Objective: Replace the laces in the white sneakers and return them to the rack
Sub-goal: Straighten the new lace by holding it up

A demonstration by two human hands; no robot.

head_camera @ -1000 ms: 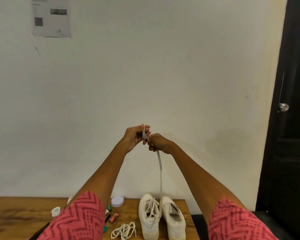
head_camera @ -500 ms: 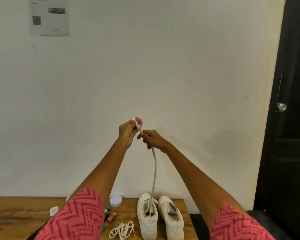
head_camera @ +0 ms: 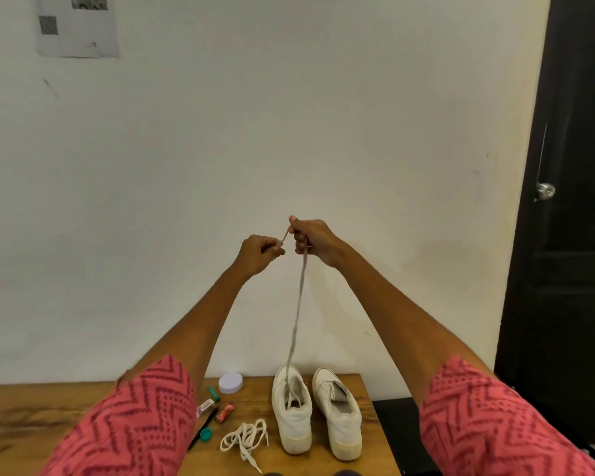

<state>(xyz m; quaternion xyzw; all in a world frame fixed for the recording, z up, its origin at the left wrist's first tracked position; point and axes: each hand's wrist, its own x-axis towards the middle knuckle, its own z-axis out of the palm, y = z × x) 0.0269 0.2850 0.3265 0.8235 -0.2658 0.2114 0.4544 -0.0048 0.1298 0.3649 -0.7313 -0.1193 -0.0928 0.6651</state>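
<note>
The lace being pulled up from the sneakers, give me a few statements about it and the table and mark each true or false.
1. Both hands pinch the raised lace: the left hand and the right hand. True.
2. The raised lace runs down into the right sneaker. False: it runs into the left sneaker.
3. A loose lace lies on the table to the left of the sneakers. True.
4. The sneakers are stacked one on the other. False: they stand side by side.
5. The round white lid rests inside a sneaker. False: it lies on the table near the wall.
</note>
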